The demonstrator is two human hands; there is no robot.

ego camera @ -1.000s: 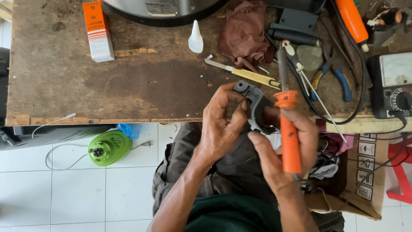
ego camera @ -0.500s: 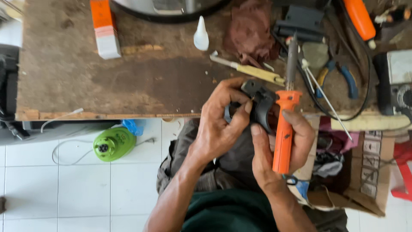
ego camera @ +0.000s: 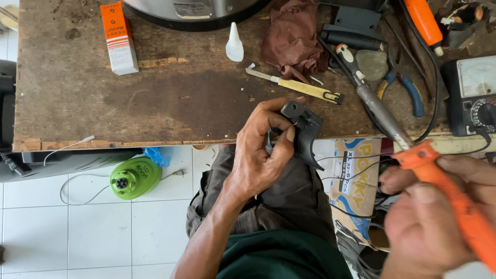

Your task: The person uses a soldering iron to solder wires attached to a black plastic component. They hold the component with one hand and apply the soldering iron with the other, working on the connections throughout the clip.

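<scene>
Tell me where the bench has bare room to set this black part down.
The bare patch lies on the wooden bench, between the orange box and the yellow knife. Right of the brown rag, pliers and meter crowd it.

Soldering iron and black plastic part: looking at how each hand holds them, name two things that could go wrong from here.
1. The soldering iron, held in the right hand, lies close to the left hand; a slip might burn its fingers.
2. The left hand pinches the black plastic part just past the bench edge, unsupported; it could drop or shift under the iron.
</scene>
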